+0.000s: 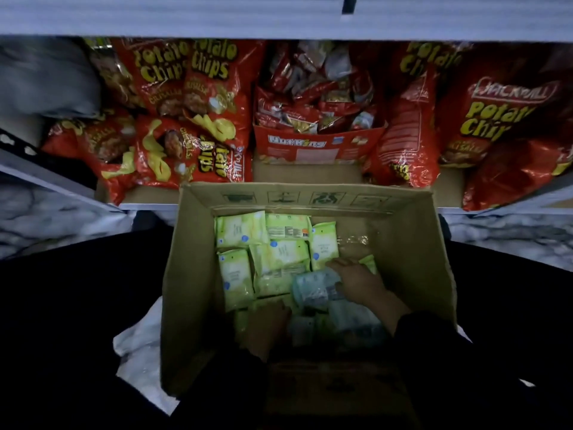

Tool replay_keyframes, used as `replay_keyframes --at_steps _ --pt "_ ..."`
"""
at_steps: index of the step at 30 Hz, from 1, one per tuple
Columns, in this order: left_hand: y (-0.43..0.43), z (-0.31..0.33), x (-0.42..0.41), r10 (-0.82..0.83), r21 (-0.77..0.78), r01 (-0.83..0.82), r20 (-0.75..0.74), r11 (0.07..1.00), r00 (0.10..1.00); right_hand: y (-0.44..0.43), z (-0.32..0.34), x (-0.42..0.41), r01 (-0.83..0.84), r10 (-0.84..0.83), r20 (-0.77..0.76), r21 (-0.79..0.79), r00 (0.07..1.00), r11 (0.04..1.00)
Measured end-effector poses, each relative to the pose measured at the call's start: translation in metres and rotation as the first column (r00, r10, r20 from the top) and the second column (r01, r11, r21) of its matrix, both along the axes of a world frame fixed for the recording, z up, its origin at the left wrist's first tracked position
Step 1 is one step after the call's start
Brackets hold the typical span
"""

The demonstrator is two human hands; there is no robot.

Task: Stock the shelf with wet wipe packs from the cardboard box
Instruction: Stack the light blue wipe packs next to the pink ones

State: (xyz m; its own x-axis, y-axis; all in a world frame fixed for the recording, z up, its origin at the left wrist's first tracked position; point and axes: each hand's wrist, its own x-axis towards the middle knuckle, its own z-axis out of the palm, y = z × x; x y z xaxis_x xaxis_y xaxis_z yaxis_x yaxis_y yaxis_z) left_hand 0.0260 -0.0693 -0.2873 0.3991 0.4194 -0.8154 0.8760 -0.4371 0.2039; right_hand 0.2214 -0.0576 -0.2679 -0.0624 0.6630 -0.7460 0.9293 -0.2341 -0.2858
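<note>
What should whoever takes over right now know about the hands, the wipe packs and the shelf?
Right hand: inside the cardboard box, gripping a blue pack.
Left hand: low among the green packs; grip too dark to tell.
Done: no wipe packs visible on the shelf, which holds chip bags.
Left: lift packs out and shelve them; the box holds many.
</note>
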Motion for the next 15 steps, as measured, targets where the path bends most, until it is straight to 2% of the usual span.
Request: replay_keyframes --at_steps 3,7,9,12,13,15 --pt "-0.008 -0.008 -0.002 0.038 -0.050 -0.037 0.014 0.998 0.999 0.002 -0.014 -0.010 -0.045 0.045 0.004 -0.042 0.999 0.998" --pt "0.012 -0.006 -0.014 0.304 -0.161 -0.288 0.089 0.944 0.948 0.004 -0.019 -0.016 -0.092 0.093 0.093 -0.014 0.991 0.996" --pt "0.036 0.003 -0.023 0.383 -0.169 -0.361 0.123 0.917 0.915 0.007 -0.015 -0.015 -0.085 0.085 0.071 -0.009 0.994 0.996" --pt "0.072 0.021 -0.034 0.511 -0.035 -0.518 0.227 0.855 0.829 0.009 -0.006 -0.007 0.037 -0.040 0.014 0.168 0.999 0.985" --pt "0.078 0.026 -0.035 0.518 0.060 -0.546 0.244 0.836 0.820 0.010 -0.001 -0.004 0.086 -0.087 -0.006 0.237 0.996 0.968" --pt "0.082 0.034 -0.032 0.482 0.197 -0.529 0.239 0.826 0.843 0.013 0.005 0.001 0.161 -0.149 -0.066 0.254 0.987 0.954"
